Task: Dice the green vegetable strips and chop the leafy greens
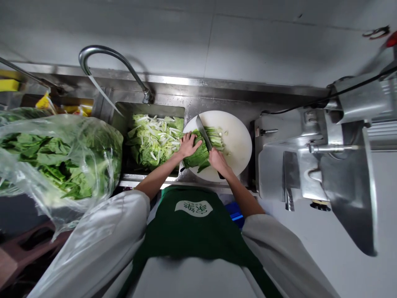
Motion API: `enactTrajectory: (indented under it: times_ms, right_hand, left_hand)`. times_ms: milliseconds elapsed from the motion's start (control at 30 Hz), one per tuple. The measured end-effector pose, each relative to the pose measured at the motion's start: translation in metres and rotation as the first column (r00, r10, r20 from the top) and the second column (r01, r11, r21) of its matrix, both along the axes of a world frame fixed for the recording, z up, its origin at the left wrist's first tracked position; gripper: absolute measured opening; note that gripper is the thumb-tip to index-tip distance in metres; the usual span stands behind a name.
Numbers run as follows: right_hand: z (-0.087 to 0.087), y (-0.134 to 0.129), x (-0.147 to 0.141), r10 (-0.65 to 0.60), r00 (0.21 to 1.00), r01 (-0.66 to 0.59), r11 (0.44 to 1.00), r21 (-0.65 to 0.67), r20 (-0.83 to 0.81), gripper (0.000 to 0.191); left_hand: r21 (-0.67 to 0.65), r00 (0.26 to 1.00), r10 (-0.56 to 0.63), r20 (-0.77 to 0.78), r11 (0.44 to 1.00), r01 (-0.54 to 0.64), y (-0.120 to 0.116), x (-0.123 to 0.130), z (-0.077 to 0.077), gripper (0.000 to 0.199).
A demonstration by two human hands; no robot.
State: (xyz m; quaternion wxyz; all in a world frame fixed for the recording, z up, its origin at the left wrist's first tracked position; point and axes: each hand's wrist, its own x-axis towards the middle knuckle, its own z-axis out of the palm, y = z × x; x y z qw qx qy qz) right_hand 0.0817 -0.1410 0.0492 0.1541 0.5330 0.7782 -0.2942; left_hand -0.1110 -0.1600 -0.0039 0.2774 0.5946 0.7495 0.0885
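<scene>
On a round white cutting board [238, 145] lies a bunch of leafy greens [198, 156], its cut pale stems toward the right. My left hand [187, 145] rests on the leaves with its fingers spread, pressing from above. In my right hand [218, 160] is a kitchen knife [203, 131], fingers wrapped round its handle. The blade slants across the bunch, just right of my left hand. Whether the edge is in the greens or only on them I cannot tell. Chopped greens [155, 140] fill the sink basin [149, 108] left of the board.
A running faucet [114, 51] arches over the sink. Left of it bulges a clear plastic bag [102, 165] of whole greens. To the right stands a metal slicing machine [316, 161], with a cleaver [290, 174] lying on it. A tiled wall closes off the back.
</scene>
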Motion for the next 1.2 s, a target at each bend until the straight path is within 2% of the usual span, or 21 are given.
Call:
enactTrajectory:
  times_ms: [133,200,300,367,467,567,667,700,767,833,867,900,967,1033,1133,1200]
  right_hand:
    - [0.014,-0.018,0.027,0.067,0.998,-0.066,0.998,-0.018,0.020,0.035]
    - [0.011,-0.034,0.036,0.060,0.996,-0.057,0.998,-0.040,0.066,0.035]
    - [-0.004,-0.052,0.038,0.004,0.993,0.001,0.999,-0.044,0.117,0.036]
    - [-0.013,-0.056,0.037,-0.020,0.993,0.024,0.999,-0.034,0.119,0.036]
    - [-0.020,-0.053,0.035,-0.010,0.994,0.013,1.000,-0.018,0.110,0.034]
    - [-0.019,-0.051,0.035,-0.006,0.992,0.007,1.000,-0.008,0.125,0.034]
    - [-0.011,-0.052,0.038,-0.004,0.992,0.004,1.000,0.000,0.124,0.034]
    - [-0.008,-0.052,0.041,-0.001,0.995,0.000,1.000,0.006,0.104,0.034]
    - [0.000,-0.054,0.050,-0.011,0.999,0.009,0.999,0.041,0.048,0.036]
    - [0.008,-0.055,0.063,-0.057,0.998,0.055,0.994,0.096,0.014,0.038]
    - [0.012,-0.055,0.071,-0.089,0.996,0.087,0.988,0.125,0.011,0.038]
    - [0.015,-0.056,0.080,-0.121,0.993,0.117,0.981,0.154,0.015,0.039]
    - [0.019,-0.057,0.098,-0.158,0.987,0.149,0.968,0.200,0.027,0.040]
    - [0.020,-0.062,0.117,-0.152,0.988,0.139,0.965,0.224,0.041,0.039]
    - [0.016,-0.081,0.146,-0.088,0.994,0.071,0.974,0.216,0.071,0.036]
    - [0.010,-0.100,0.166,-0.041,0.996,0.025,0.981,0.194,0.080,0.036]
  left_hand:
    - [-0.021,0.996,-0.083,0.032,0.996,0.083,-0.010,-0.004,0.007,0.078]
    - [-0.063,0.993,-0.122,0.005,0.991,0.122,-0.021,0.004,0.006,0.101]
    - [-0.118,0.978,-0.176,-0.111,0.980,0.163,-0.038,0.029,0.002,0.133]
    - [-0.102,0.962,-0.173,-0.209,0.983,0.154,-0.047,0.045,0.000,0.133]
    - [-0.067,0.950,-0.135,-0.283,0.990,0.121,-0.052,0.051,-0.002,0.109]
    - [-0.063,0.956,-0.081,-0.283,0.996,0.066,-0.053,0.021,-0.003,0.087]
    - [-0.048,0.947,0.125,-0.296,0.988,-0.145,-0.063,-0.041,-0.006,0.084]
    - [-0.067,0.925,0.214,-0.315,0.967,-0.247,-0.068,-0.064,-0.007,0.087]
    - [-0.159,0.851,0.352,-0.389,0.884,-0.439,-0.078,-0.105,-0.007,0.097]
    - [-0.184,0.787,0.410,-0.461,0.824,-0.536,-0.084,-0.127,-0.005,0.099]
    - [-0.150,0.779,0.415,-0.470,0.832,-0.534,-0.085,-0.128,-0.004,0.091]
    - [-0.095,0.795,0.405,-0.452,0.864,-0.494,-0.086,-0.122,-0.002,0.076]
    - [0.026,0.882,0.315,-0.350,0.945,-0.327,-0.088,-0.087,0.000,0.044]
    - [0.087,0.969,0.133,-0.208,0.989,-0.118,-0.093,-0.034,-0.003,0.035]
    - [0.099,0.986,-0.156,-0.059,0.982,0.161,-0.109,0.047,-0.016,0.034]
    - [0.102,0.961,-0.276,-0.017,0.956,0.276,-0.119,0.083,-0.029,0.036]
